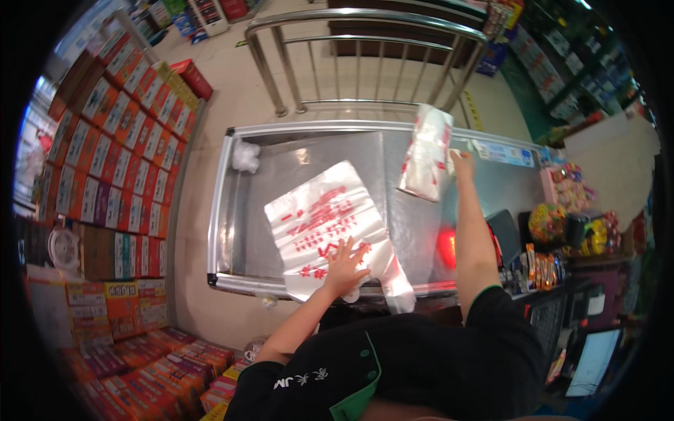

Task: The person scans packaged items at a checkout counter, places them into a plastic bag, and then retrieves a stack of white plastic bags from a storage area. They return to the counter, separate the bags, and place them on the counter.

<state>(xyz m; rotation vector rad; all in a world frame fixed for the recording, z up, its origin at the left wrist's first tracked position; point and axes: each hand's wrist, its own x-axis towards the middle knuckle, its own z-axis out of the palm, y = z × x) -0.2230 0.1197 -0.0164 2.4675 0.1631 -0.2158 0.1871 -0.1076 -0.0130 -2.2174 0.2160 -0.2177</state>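
Observation:
A white plastic carrier bag with red print [321, 221] lies flat on the metal checkout counter [253, 205], its handles towards me. My left hand [346, 267] rests on it with the fingers spread. Farther off to the right, a folded bundle of white plastic bags [427, 152] lies near the counter's far edge. Beside its right side is my right hand [462, 162], with the fingers bent at a small pale item [453, 160]; whether it grips this item is not clear. A crumpled clear plastic bag [246, 156] sits in the counter's far left corner.
Stacked cartons [126, 137] line the left side. Beyond the counter stands a metal railing [368, 39]. To the right are candy containers [547, 223], snack packets [542, 269], a keyboard [545, 321] and a lit screen [593, 363]. A red light shines on the counter near my right forearm.

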